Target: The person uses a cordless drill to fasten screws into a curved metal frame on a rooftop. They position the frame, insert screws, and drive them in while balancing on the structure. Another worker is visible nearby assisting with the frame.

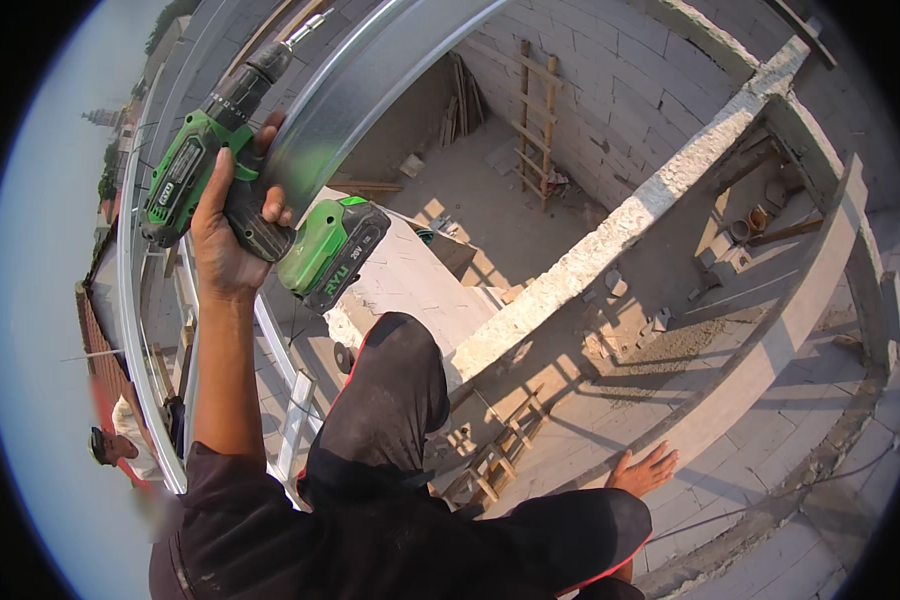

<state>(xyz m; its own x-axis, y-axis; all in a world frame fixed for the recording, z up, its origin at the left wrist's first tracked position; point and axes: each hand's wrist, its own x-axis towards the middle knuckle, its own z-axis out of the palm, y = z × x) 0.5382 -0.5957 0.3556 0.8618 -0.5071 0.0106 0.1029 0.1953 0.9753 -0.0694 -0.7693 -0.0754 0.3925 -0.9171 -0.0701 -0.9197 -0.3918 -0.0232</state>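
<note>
A green-and-black cordless drill [192, 165] is in the upper left of the frame, its silver bit [307, 28] pointing toward the top edge. The left hand [228, 225] is closed around its handle, above the green battery [332, 255]. Just beside the drill, a shiny metal channel [380, 65] curves to the top edge. Below the battery is a dark-trousered knee [395, 365]. At lower right, the right hand [644, 472], fingers extended, lies against a grey beam [760, 365], grasping no tool. A rough concrete beam [625, 240] crosses the centre; a wooden ladder [537, 130] leans at upper centre.
</note>
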